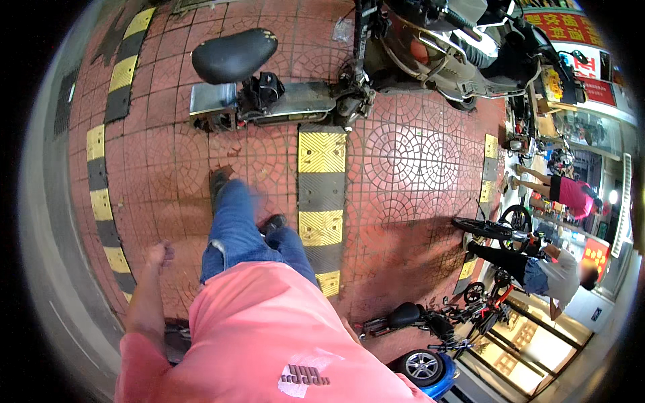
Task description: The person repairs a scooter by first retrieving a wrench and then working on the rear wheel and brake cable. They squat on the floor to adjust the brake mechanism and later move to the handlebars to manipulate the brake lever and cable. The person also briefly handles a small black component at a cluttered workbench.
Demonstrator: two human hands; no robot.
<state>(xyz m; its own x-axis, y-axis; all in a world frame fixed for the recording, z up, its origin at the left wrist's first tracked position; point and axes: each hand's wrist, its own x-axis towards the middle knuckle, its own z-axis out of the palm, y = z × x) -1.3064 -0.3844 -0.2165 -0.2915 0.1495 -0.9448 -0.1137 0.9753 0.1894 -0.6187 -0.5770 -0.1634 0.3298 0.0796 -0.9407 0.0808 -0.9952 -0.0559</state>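
My left hand (pixel 160 255) hangs beside my blue jeans (pixel 235 221), over the red paving at the left. Its fingers are curled in, and no object shows in them. Of my right arm only a sliver of skin (pixel 349 332) appears past the side of my pink shirt (pixel 269 322); the hand itself is hidden. My legs are in mid-stride, one blurred, with dark shoes (pixel 272 224) on the tiles. Ahead stands an electric scooter (pixel 289 101) with a black seat (pixel 235 55) and a dark bag (pixel 263 91) on its deck.
Yellow-and-black rubber strips (pixel 321 191) cross the paving (pixel 396 154). More parked scooters (pixel 450 54) stand ahead right. At right, a person in a pale top (pixel 561 277) is beside a bicycle (pixel 514 228), and another wears pink (pixel 574 197). A blue vehicle (pixel 426 369) sits lower right.
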